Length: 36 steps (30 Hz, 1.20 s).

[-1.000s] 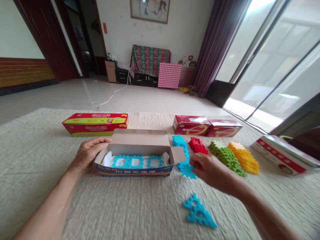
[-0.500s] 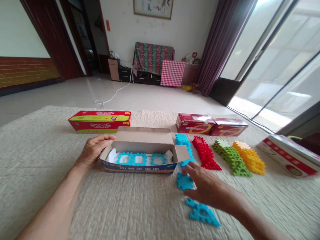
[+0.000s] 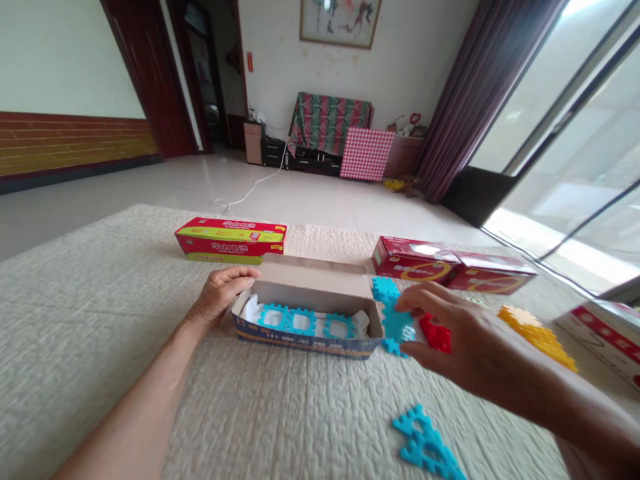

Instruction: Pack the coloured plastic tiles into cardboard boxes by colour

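Observation:
An open blue cardboard box point(image 3: 310, 345) lies on the quilted cover, its lid flap point(image 3: 315, 275) folded back. Three blue frame-like pieces point(image 3: 301, 321) rest inside on white lining. My left hand point(image 3: 223, 292) grips the box's left end, thumb and fingers closed at the lid's corner. Just right of the box, my right hand point(image 3: 450, 327) pinches a blue toothed piece point(image 3: 397, 323) between thumb and fingers. Behind that hand, red pieces point(image 3: 437, 333) are partly hidden. Nearer to me lie blue triangular pieces point(image 3: 429, 443).
A red and yellow-green box point(image 3: 230, 241) stands behind on the left. Two dark red boxes point(image 3: 417, 261) stand behind on the right. Yellow pieces point(image 3: 539, 337) and a white and red box point(image 3: 603, 340) are at the far right.
My right hand has taken hold of the blue toothed piece from the cover and lifted it beside the box's right end. The view has swung left. My left hand still holds the box.

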Tool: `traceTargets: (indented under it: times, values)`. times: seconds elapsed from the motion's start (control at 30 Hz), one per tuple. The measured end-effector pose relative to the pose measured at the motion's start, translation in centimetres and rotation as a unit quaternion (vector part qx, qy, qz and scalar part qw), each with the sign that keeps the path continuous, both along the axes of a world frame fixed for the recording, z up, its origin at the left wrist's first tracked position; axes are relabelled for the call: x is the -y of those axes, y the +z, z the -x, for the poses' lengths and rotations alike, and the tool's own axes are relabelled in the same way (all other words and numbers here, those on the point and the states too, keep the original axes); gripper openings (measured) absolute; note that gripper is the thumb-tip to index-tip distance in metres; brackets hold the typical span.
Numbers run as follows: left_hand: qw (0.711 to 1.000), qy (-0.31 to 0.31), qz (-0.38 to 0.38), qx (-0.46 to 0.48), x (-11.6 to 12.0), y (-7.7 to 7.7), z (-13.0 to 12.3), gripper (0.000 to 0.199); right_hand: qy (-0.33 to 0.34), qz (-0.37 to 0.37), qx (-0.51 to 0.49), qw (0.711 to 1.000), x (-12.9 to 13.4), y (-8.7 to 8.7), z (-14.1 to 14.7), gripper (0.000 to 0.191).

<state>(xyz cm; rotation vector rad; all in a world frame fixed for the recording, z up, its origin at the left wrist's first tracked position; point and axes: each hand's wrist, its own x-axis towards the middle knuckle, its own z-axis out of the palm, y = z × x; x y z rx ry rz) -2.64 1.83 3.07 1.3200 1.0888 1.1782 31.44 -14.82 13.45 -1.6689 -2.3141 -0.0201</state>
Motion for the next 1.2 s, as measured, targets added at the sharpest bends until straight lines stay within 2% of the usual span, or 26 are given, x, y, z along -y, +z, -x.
traceTargets:
  times: [0.07, 0.13, 0.23, 0.43, 0.57, 0.77, 0.83, 0.93, 1.07, 1.2]
  values:
    - [1.0, 0.0, -0.007, -0.003, 0.0, 0.0, 0.0, 0.022, 0.021, 0.023, -0.01, 0.999, -1.8, 0.5, 2.3, 0.031]
    - [1.0, -0.001, -0.011, -0.006, 0.0, 0.0, 0.0, 0.022, 0.027, 0.055, -0.014, 0.998, -3.2, 0.2, 4.0, 0.029]
    - [1.0, -0.003, -0.01, -0.006, 0.0, 0.0, -0.1, 0.022, 0.029, 0.075, -0.018, 0.997, -4.3, -0.5, 4.9, 0.028]
    - [1.0, 0.002, -0.013, -0.012, 0.0, 0.0, -0.1, 0.021, 0.027, 0.071, -0.031, 0.997, -4.7, -1.5, 4.5, 0.029]
    - [1.0, 0.004, -0.015, -0.018, 0.1, 0.1, -0.1, 0.021, 0.027, 0.035, -0.063, 0.997, -4.2, -1.6, 4.1, 0.025]
    - [1.0, 0.005, 0.0, -0.019, 0.0, -0.1, -0.1, 0.023, -0.027, -0.033, -0.061, 0.997, -2.5, -1.3, -0.6, 0.011]
    - [1.0, 0.002, 0.009, -0.012, 0.0, -0.2, 0.0, 0.024, -0.05, -0.024, -0.044, 0.998, -1.7, -2.0, -2.3, 0.01]
    - [1.0, 0.004, 0.015, -0.007, 0.1, -0.2, 0.0, 0.026, -0.073, 0.01, 0.006, 0.997, -0.7, -3.8, -3.7, 0.011]
    - [1.0, 0.01, 0.026, -0.002, 0.1, -0.1, 0.1, 0.027, -0.087, 0.035, 0.064, 0.993, 0.0, -6.5, -3.4, 0.031]
    - [0.999, 0.013, 0.033, -0.005, 0.0, -0.2, 0.2, 0.029, -0.092, 0.024, 0.074, 0.993, 0.0, -7.9, -2.5, 0.036]
